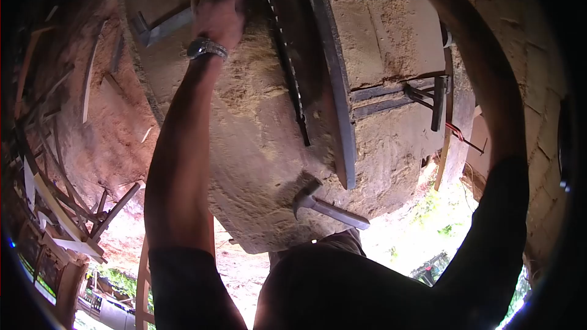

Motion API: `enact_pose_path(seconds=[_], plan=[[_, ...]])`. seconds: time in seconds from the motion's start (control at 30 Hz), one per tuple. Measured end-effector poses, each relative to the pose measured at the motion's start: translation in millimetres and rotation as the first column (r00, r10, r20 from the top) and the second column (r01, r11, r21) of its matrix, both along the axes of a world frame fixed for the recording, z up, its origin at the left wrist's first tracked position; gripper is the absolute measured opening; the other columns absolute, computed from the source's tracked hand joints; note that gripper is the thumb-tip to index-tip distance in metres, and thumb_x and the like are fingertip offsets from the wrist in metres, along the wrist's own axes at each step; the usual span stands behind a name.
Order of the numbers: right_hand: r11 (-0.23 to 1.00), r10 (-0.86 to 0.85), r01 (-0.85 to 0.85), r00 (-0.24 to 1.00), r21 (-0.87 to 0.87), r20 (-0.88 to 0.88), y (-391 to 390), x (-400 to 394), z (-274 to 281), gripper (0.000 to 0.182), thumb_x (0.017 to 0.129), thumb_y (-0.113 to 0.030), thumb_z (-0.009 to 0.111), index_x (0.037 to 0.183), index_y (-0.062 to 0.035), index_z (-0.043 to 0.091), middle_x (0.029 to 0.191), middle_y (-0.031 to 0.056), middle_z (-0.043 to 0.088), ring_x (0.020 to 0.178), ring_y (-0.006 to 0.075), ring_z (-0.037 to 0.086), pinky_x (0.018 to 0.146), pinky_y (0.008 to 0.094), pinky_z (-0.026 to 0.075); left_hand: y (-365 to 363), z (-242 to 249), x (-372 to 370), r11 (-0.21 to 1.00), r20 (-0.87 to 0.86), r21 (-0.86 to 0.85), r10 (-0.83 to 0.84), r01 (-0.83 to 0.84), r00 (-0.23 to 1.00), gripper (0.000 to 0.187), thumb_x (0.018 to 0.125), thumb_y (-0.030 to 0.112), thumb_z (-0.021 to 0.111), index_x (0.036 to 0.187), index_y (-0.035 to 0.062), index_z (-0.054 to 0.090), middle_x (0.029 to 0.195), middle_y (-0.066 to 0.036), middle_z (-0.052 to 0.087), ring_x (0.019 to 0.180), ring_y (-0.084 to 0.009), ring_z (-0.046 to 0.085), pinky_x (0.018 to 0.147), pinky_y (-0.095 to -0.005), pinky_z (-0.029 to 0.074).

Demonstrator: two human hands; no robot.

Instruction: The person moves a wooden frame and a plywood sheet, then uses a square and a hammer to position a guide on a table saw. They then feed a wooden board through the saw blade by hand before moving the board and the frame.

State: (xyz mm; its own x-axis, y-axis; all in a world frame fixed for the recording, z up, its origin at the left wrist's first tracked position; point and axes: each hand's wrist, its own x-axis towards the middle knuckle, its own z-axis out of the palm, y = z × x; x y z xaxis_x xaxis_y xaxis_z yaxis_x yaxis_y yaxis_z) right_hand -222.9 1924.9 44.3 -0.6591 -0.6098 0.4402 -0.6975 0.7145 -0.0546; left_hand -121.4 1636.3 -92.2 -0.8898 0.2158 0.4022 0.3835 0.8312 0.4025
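Observation:
My left hand, with a watch on its wrist, is at the top of the sawdust-covered table. Its fingers are blurred and closed on a long, flat metal-coloured bar with a short bent end at the left. My right arm reaches up along the right side, and its hand is beyond the top edge of the view. A dark slot with a pale dashed edge runs down the table's middle. Right of it stands a long dark fence. A hammer lies near the table's front edge.
A dark handle-like fitting stands at the table's right side, above a red clamp. Wood offcuts are heaped at the left. Sawdust covers the floor there. Greenery shows beyond the lower right.

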Motion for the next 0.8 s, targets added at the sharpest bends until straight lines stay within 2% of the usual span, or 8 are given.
enact_pose_path(seconds=[0.27,0.4,0.5,0.6,0.7,0.73,0.77,0.8], plan=[[0.719,0.231,-0.286,0.958,0.633,0.171,124,13,62,0.035,0.078,-0.012,0.069,0.112,-0.0059,0.061,0.119,0.0094,0.059,0.105,0.0301,0.062,0.080,0.0419,0.053,-1,-9,-1,1.000,-0.038,-0.018,0.021,-0.022,0.999,0.014,0.092,0.016,0.059,0.105,0.0150,0.062,0.109,-0.010,0.064,0.106,-0.0344,0.058,0.090,-0.0503,0.043],[0.569,-0.222,-0.022,0.958,0.822,0.179,112,30,62,0.028,0.094,-0.030,0.057,0.109,-0.0067,0.064,0.098,0.0146,0.066,0.091,0.0314,0.067,0.075,0.0428,0.054,-1,-5,-2,1.000,-0.031,0.006,-0.016,0.016,0.999,0.015,0.090,0.014,0.060,0.104,0.0146,0.062,0.109,-0.010,0.062,0.107,-0.0337,0.057,0.090,-0.0496,0.043],[0.593,-0.804,0.596,0.471,0.542,0.362,96,56,31,0.060,0.103,-0.056,0.033,0.097,-0.0073,0.069,0.057,0.0156,0.059,0.058,0.0287,0.063,0.058,0.0451,0.051,0,0,-2,1.000,-0.055,0.005,-0.023,0.024,0.998,0.011,0.098,0.020,0.055,0.106,0.0167,0.062,0.108,-0.011,0.065,0.101,-0.0397,0.060,0.084,-0.0499,0.047],[0.550,-0.614,0.792,0.167,0.266,0.771,118,42,-5,0.055,0.101,-0.049,0.043,0.087,-0.0031,0.069,0.066,0.0112,0.067,0.063,0.0211,0.064,0.059,0.0414,0.052,2,-6,3,0.996,0.131,-0.002,0.085,-0.085,0.988,0.017,0.089,0.012,0.059,0.105,0.0186,0.061,0.108,-0.010,0.061,0.105,-0.0366,0.058,0.089,-0.0507,0.044],[0.702,-0.646,0.671,0.459,0.238,0.610,117,44,23,0.049,0.101,-0.044,0.047,0.090,-0.0014,0.068,0.065,0.0145,0.065,0.059,0.0272,0.062,0.060,0.0440,0.051,-2,-10,0,0.999,0.076,-0.010,0.036,-0.035,0.996,0.017,0.094,0.015,0.055,0.109,0.0202,0.061,0.112,-0.011,0.061,0.106,-0.0391,0.058,0.088,-0.0519,0.046],[0.746,-0.574,0.406,0.795,0.527,0.199,132,34,21,0.034,0.099,-0.034,0.053,0.102,-0.0029,0.065,0.076,0.0145,0.064,0.068,0.0325,0.062,0.062,0.0488,0.051,-1,-9,1,0.999,0.037,-0.019,0.041,-0.040,0.998,0.019,0.094,0.016,0.055,0.111,0.0208,0.060,0.114,-0.012,0.061,0.107,-0.0399,0.058,0.089,-0.0523,0.046],[0.908,-0.088,0.006,0.980,0.418,0.178,153,31,28,0.025,0.095,-0.026,0.057,0.110,-0.0066,0.064,0.090,0.0139,0.062,0.086,0.0346,0.063,0.068,0.0502,0.053,0,-8,4,0.998,0.078,-0.009,0.061,-0.060,0.995,0.018,0.094,0.016,0.055,0.111,0.0208,0.061,0.113,-0.012,0.061,0.106,-0.0399,0.058,0.089,-0.0523,0.046],[0.875,0.012,-0.100,0.983,0.474,0.184,141,39,52,0.023,0.094,-0.023,0.058,0.112,-0.0083,0.063,0.096,0.0130,0.060,0.093,0.0330,0.061,0.068,0.0497,0.053,3,-1,6,0.997,0.121,0.001,0.079,-0.080,0.989,0.018,0.093,0.016,0.056,0.110,0.0207,0.061,0.112,-0.012,0.061,0.106,-0.0398,0.058,0.089,-0.0523,0.046]])
